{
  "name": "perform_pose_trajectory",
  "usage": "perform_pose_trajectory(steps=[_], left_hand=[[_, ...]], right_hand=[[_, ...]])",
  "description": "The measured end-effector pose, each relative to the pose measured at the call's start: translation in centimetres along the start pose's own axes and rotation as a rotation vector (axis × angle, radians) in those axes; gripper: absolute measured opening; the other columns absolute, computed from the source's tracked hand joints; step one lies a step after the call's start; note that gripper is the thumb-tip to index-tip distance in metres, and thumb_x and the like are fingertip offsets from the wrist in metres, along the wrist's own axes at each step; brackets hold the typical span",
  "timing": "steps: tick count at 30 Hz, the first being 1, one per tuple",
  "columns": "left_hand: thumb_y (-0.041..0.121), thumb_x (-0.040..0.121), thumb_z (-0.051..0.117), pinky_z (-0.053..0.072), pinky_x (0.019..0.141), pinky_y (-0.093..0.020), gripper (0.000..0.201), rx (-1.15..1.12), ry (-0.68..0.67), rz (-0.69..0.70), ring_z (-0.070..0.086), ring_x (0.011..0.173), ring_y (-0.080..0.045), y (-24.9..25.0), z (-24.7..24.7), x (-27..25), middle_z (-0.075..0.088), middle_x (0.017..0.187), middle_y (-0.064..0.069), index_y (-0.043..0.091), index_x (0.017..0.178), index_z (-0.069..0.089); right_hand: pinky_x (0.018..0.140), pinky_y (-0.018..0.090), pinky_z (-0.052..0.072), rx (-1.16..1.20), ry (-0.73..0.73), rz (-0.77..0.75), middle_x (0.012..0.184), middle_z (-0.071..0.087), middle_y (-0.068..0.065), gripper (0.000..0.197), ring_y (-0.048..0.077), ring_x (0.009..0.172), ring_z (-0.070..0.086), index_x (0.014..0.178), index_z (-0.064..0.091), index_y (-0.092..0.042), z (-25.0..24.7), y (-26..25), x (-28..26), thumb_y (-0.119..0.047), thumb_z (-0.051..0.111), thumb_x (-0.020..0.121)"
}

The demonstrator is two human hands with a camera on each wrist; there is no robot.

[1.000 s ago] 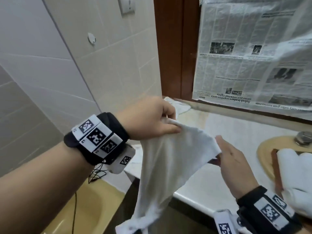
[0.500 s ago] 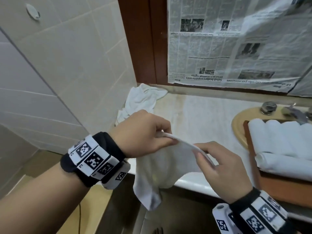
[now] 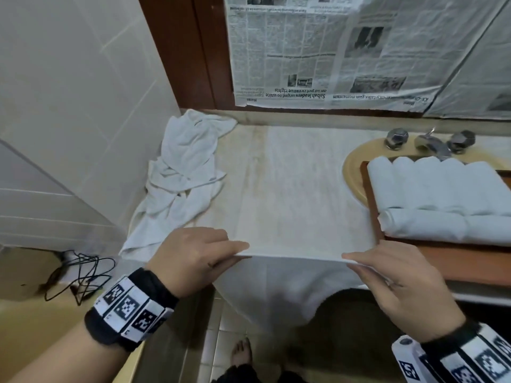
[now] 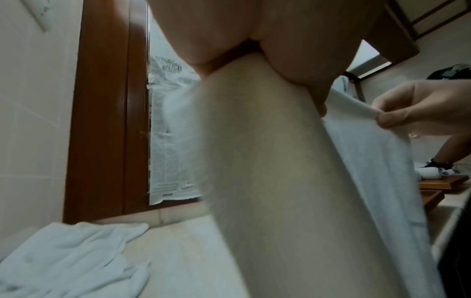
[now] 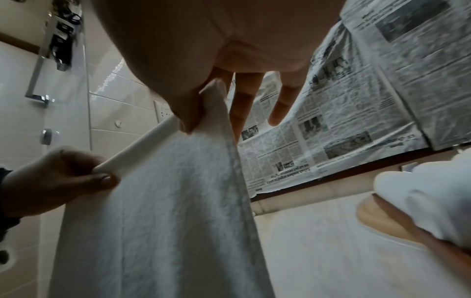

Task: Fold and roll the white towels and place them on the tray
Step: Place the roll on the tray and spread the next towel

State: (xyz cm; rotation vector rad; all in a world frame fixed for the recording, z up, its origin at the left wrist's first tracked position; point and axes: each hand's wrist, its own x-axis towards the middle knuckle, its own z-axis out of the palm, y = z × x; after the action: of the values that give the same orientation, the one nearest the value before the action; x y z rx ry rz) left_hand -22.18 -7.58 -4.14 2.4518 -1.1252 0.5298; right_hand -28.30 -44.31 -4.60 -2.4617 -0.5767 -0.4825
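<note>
A white towel (image 3: 276, 288) hangs flat over the counter's front edge, its top hem pulled straight between my hands. My left hand (image 3: 235, 252) pinches the left corner and my right hand (image 3: 351, 259) pinches the right corner. In the right wrist view, the thumb and forefinger nip the towel (image 5: 165, 221) while the other fingers (image 5: 280, 108) stay straight. A heap of unfolded white towels (image 3: 179, 183) lies at the counter's left. To the right, the wooden tray (image 3: 372, 217) holds several rolled towels (image 3: 442, 189).
The pale counter (image 3: 290, 189) stretches between heap and tray. The tray sits over a yellow sink (image 3: 352, 167) with a metal tap (image 3: 431, 142). Newspaper (image 3: 331, 51) covers the mirror behind. A tiled wall is at left, with black cable (image 3: 80, 275) on the floor and a bare foot (image 3: 242, 355).
My hands have drawn apart along the towel's top edge, so the bunched towel now hangs flat and taut. They also came down to counter height, and my view has tipped downward.
</note>
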Motion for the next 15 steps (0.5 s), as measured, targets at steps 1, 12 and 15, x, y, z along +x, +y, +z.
perform_pose_trajectory(steps=[1, 12, 15], left_hand=[[0.037, 0.107, 0.049, 0.046, 0.044, -0.030, 0.035, 0.000, -0.003, -0.015, 0.059, 0.057, -0.020, -0.3, 0.4, -0.7, 0.059, 0.069, 0.004, 0.020, 0.106, 0.080], [0.040, 0.103, 0.056, 0.050, 0.061, -0.023, 0.031, -0.130, -0.007, -0.196, 0.058, 0.063, -0.009, -1.1, 1.9, -4.5, 0.061, 0.070, 0.014, 0.023, 0.105, 0.082], [0.038, 0.100, 0.059, 0.045, 0.066, -0.013, 0.027, -0.093, -0.009, -0.226, 0.056, 0.062, -0.002, -0.9, 2.2, -4.2, 0.057, 0.073, 0.029, 0.025, 0.103, 0.082]], right_hand=[[0.084, 0.036, 0.047, -0.005, -0.003, 0.012, 0.084, 0.070, -0.013, 0.021, 0.009, 0.080, 0.064, 0.102, 0.080, -0.022, -0.3, 0.3, -0.5, -0.033, 0.064, 0.095], [0.073, 0.036, 0.047, -0.005, -0.034, 0.178, 0.084, 0.064, -0.022, 0.023, 0.000, 0.082, 0.058, 0.093, 0.080, -0.025, -1.1, 3.7, -4.3, -0.042, 0.064, 0.091], [0.070, 0.034, 0.046, -0.004, -0.012, 0.204, 0.078, 0.063, -0.021, 0.023, 0.004, 0.076, 0.058, 0.081, 0.077, -0.027, -1.2, 4.5, -4.8, -0.046, 0.066, 0.088]])
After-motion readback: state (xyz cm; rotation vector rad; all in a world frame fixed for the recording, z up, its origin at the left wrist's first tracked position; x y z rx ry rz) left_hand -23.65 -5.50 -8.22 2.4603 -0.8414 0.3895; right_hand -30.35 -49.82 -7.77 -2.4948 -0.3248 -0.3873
